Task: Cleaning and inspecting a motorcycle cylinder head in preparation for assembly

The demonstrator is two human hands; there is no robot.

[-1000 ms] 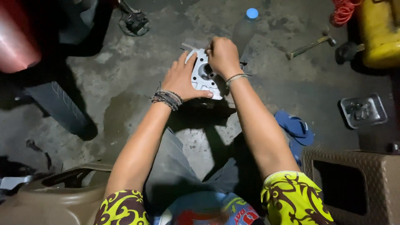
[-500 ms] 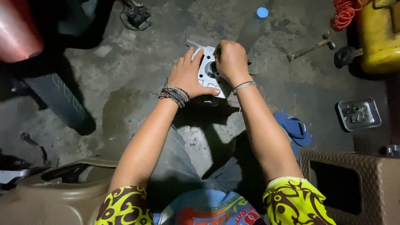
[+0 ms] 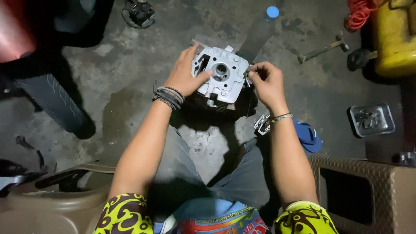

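Observation:
A grey metal engine cylinder head (image 3: pixel 220 74) with a round bore in its middle stands on the concrete floor in front of me. My left hand (image 3: pixel 185 73) lies on its left side, thumb across the top face, holding it steady. At the head's right edge, my right hand (image 3: pixel 265 82) has its fingers pinched together on something small that I cannot make out. Both wrists carry bracelets.
A plastic bottle with a blue cap (image 3: pixel 260 30) lies behind the head. A hammer (image 3: pixel 323 50) and a yellow can (image 3: pixel 396 39) are at the far right, a small metal tray (image 3: pixel 372 119) and a blue sandal (image 3: pixel 307 135) nearer. A brown crate (image 3: pixel 368 195) stands at my right.
My right hand has come off the top of the cylinder head and moved to its right edge, uncovering the bore. The left hand has stayed on the left side.

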